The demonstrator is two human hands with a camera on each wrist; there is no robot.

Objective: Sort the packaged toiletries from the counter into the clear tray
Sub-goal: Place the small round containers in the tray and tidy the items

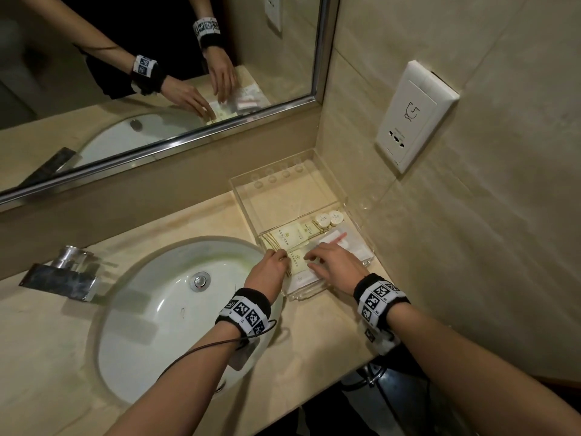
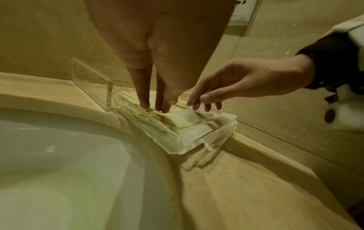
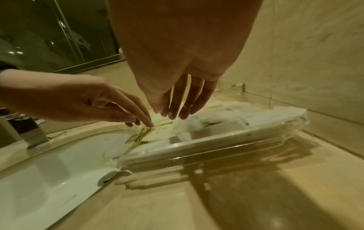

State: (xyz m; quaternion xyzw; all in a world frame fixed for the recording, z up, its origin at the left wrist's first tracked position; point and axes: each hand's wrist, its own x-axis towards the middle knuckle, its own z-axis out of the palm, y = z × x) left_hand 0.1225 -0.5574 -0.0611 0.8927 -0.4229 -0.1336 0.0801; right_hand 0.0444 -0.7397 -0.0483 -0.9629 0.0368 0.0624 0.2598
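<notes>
Beige stone counter [image 1: 314,341] with oval white sink [image 1: 151,325] set in at left, chrome faucet [image 1: 63,275] at far left edge of basin, mirror [image 1: 157,73] along far wall. Clear tray [image 1: 276,180] placed right of sink, in corner by right wall, below white wall socket [image 1: 415,114]. Far compartment of tray bare; near compartment filled with packaged toiletries: cream sachets [image 1: 286,237] at left, white packets [image 1: 349,247] at right, two small round-capped bottles [image 1: 328,219] against divider. Left hand [image 1: 267,269] at near left edge of tray, extended fingertips [image 2: 144,105] pressed on gold-striped cream sachet [image 2: 157,117], nothing clasped. Right hand [image 1: 333,262] just beside it over near compartment, fingers [image 3: 173,113] spread and relaxed above a white packet [image 3: 187,126]; contact with packet not discernible.
</notes>
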